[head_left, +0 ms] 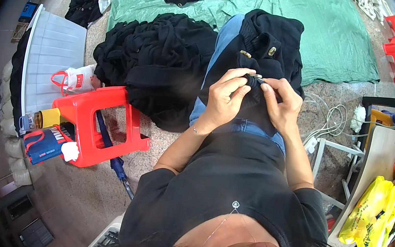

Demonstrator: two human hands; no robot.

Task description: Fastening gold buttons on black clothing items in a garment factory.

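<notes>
A black knit garment (286, 40) with ribbed trim lies across my lap over blue jeans. Large gold-brown buttons (272, 50) show on it. My left hand (228, 95) is closed, pinching a gathered edge of the garment between thumb and fingers. Close beside it, my right hand (281, 104) is closed too, thumb and fingertips on the same edge. A button (256, 75) shows at the fingertips, between the two hands. Whether the right fingers also hold a small tool or thread is too small to tell.
A heap of black garments (161, 55) lies left of my knees. Beyond spreads a green sheet (326, 35). A red stool (92, 135) with a blue pack (46, 147) stands left, near a pale tub (56, 52). At right are loose cables (328, 122) and a yellow bag (373, 214).
</notes>
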